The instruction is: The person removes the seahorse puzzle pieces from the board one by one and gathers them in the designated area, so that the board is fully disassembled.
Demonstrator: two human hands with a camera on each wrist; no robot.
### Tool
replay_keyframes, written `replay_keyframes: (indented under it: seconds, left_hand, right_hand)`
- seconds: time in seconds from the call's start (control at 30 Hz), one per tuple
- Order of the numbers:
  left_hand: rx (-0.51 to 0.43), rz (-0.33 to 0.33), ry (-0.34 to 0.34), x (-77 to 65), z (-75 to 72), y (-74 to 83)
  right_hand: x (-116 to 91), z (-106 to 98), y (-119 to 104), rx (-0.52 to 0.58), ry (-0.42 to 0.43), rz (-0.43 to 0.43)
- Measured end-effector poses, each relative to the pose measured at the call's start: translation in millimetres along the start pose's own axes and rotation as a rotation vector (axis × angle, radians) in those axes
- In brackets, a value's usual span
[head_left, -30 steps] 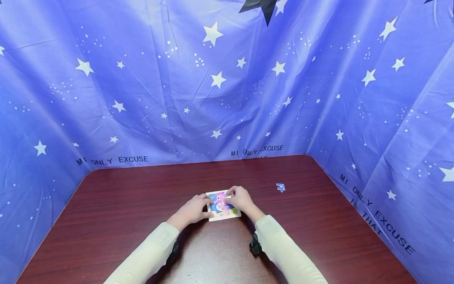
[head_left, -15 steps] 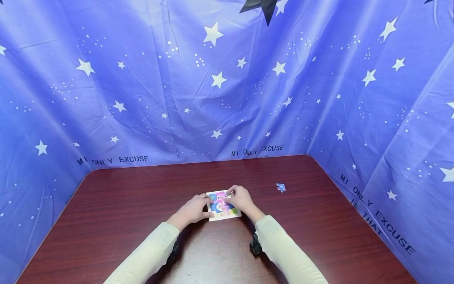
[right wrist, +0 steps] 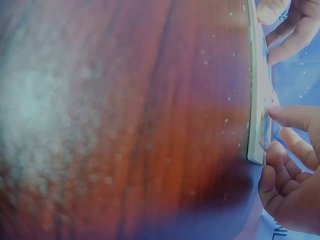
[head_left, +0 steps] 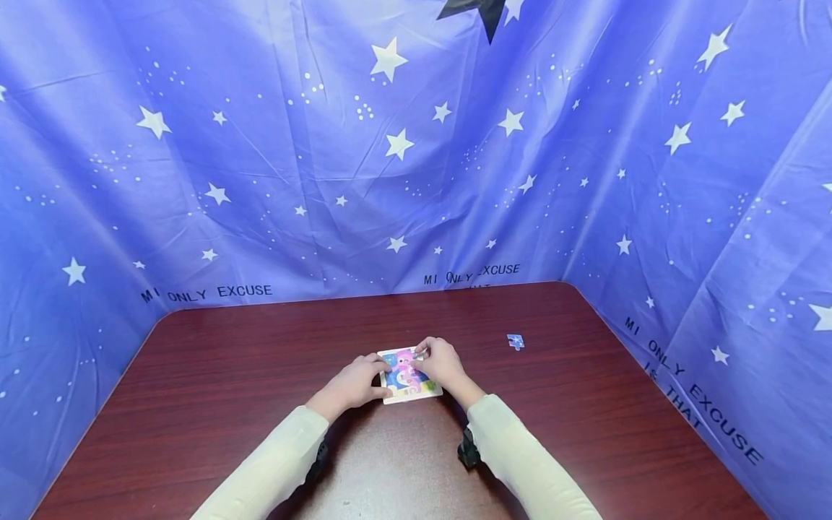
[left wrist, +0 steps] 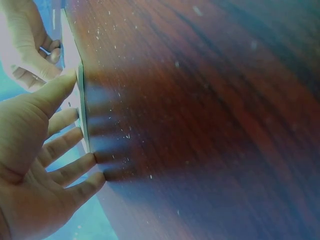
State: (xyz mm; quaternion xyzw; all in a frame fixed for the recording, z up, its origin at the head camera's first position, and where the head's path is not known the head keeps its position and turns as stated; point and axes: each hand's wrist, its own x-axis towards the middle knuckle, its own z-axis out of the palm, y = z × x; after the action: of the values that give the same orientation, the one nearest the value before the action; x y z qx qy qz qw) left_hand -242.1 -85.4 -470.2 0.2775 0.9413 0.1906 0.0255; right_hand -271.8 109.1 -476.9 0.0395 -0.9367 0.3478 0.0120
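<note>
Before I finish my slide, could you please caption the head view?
Left hand and right hand touch a puzzle on a table by a starry curtain, one piece lying apart.

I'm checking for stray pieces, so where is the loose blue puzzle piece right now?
In the head view, the loose blue puzzle piece lies on the table toward its far right corner, right of the right hand and apart from the puzzle board.

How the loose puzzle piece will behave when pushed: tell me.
The loose puzzle piece lies flat, so it should slide rather than roll or tip. The table shines, so friction may be low. It looks small, so the piece is likely light.
</note>
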Motion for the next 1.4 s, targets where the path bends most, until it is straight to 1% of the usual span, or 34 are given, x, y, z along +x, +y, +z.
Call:
replay_keyframes:
  seconds: [0.23,0.4,0.53,0.67,0.7,0.8,0.9,0.93,1.07,1.17,1.23,1.4]
  left_hand:
    - [0.004,0.008,0.003,-1.7,-2.1,0.9]
    - [0.016,0.0,0.005,-1.5,-2.0,1.2]
    - [0.005,0.001,0.005,-1.9,-2.4,1.5]
    - [-0.012,0.027,0.013,-3.7,-3.8,1.4]
    - [0.011,0.045,0.027,-4.4,-4.9,2.0]
    - [0.019,0.056,0.031,-5.9,-5.7,2.7]
    - [0.017,0.034,0.018,-5.3,-5.3,3.6]
    - [-0.01,0.014,0.003,-4.8,-4.6,3.3]
    - [-0.008,-0.006,-0.012,-2.5,-3.7,2.8]
    - [0.0,-0.012,-0.015,-2.0,-3.6,2.9]
    - [0.001,-0.014,-0.014,-2.3,-3.7,3.3]
    - [0.003,-0.003,-0.007,-2.1,-2.9,2.9]
  right_hand:
    - [-0.8,-1.1,-1.4,-0.019,0.008,-0.022]
    - [-0.1,-1.4,-2.2,-0.039,0.009,-0.044]
    - [-0.6,-2.0,-2.5,-0.051,0.008,-0.059]
    - [-1.9,-2.6,-2.6,-0.059,0.01,-0.064]
    - [-2.1,-2.6,-2.6,-0.058,0.011,-0.063]
    - [-2.0,-2.7,-2.6,-0.056,0.009,-0.058]
    - [-1.0,-2.7,-2.5,-0.052,0.003,-0.049]
    - [-0.9,-2.9,-2.5,-0.052,0.002,-0.048]
    - [-0.8,-3.9,-1.2,-0.04,0.006,-0.066]
    - [-2.0,-6.1,-0.9,-0.04,0.022,-0.093]
    - [-2.3,-7.2,-0.2,-0.035,0.025,-0.096]
    - [-2.5,-8.0,-0.5,-0.034,0.009,-0.055]
